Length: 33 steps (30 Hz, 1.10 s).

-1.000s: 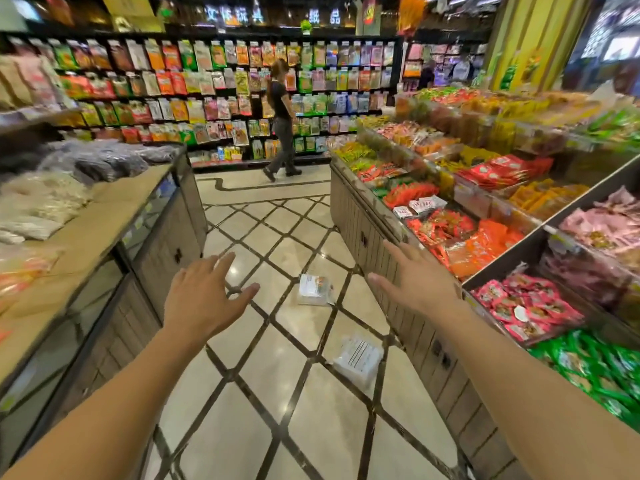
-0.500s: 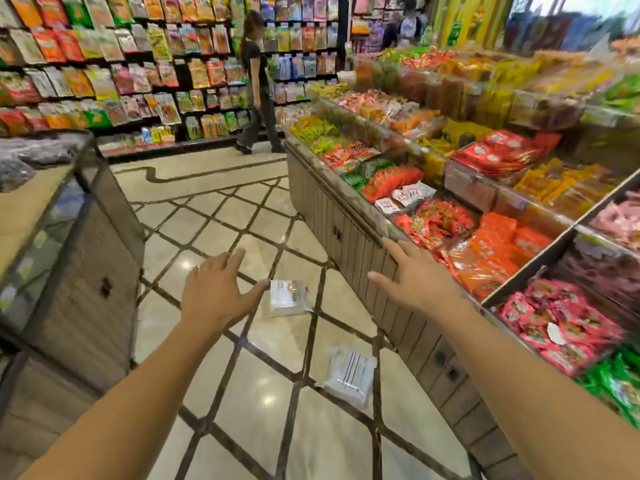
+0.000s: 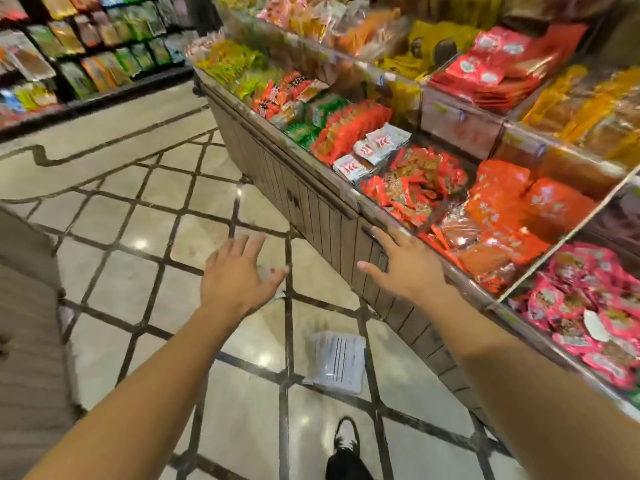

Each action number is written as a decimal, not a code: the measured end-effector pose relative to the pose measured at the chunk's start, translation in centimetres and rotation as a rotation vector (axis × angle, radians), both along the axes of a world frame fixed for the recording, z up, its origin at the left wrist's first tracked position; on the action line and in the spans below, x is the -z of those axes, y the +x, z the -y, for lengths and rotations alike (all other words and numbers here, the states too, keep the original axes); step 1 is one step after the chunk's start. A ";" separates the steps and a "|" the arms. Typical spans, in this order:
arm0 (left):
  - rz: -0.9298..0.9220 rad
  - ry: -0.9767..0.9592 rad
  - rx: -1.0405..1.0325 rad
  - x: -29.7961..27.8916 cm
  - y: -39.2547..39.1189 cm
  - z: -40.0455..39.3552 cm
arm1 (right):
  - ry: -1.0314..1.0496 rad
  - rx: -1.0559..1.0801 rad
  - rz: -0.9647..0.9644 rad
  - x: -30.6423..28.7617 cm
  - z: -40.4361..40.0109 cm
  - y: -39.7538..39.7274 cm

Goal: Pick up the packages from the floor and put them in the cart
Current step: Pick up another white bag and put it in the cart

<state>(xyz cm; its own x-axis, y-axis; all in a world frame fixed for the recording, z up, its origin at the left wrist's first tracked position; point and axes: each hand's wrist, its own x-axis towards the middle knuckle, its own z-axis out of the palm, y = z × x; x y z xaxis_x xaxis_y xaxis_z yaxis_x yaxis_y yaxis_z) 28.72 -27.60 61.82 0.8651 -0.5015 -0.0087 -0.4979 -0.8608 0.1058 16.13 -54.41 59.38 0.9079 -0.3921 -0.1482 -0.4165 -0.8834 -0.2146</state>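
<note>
A white package with black stripes point(image 3: 337, 362) lies flat on the tiled floor between my forearms, close to my foot. A second package point(image 3: 268, 271) lies farther ahead and is almost wholly hidden behind my left hand; only a sliver shows by the thumb. My left hand point(image 3: 235, 275) is stretched forward above the floor, fingers spread, holding nothing. My right hand point(image 3: 401, 268) reaches forward beside the display counter's edge, also spread and empty. No cart is in view.
A long wooden display counter point(image 3: 311, 216) full of red, orange and pink snack bags runs along the right. Another counter's corner point(image 3: 27, 306) stands at the left. Wall shelves of packets point(image 3: 86, 46) line the back. My black-and-white shoe point(image 3: 346, 441) is at the bottom.
The view has moved forward and tilted down. Both packages have come closer, and the far one has slid behind my left hand. The walking person has left the view. Both hands stay empty.
</note>
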 end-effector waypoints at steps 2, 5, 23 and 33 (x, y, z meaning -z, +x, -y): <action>-0.034 0.022 0.013 2.9 2.0 1.7 | 0.019 0.007 -0.050 3.3 1.3 2.0; -0.130 0.073 0.034 8.2 3.8 3.5 | 0.109 0.077 -0.136 9.0 2.0 4.0; -0.615 0.294 0.108 66.8 2.5 6.2 | 0.405 0.497 -0.370 66.1 -1.3 1.2; -0.643 0.253 0.069 82.9 7.2 11.7 | 0.350 0.492 -0.476 80.3 2.7 5.1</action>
<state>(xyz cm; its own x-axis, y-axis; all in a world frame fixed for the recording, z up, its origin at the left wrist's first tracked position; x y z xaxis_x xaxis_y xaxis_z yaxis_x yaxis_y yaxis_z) 35.89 -39.27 -21.13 0.6152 -0.4700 -0.6330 -0.4577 -0.8666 0.1987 21.24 -57.12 -20.89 0.4482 -0.5928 -0.6691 -0.8615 -0.4862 -0.1464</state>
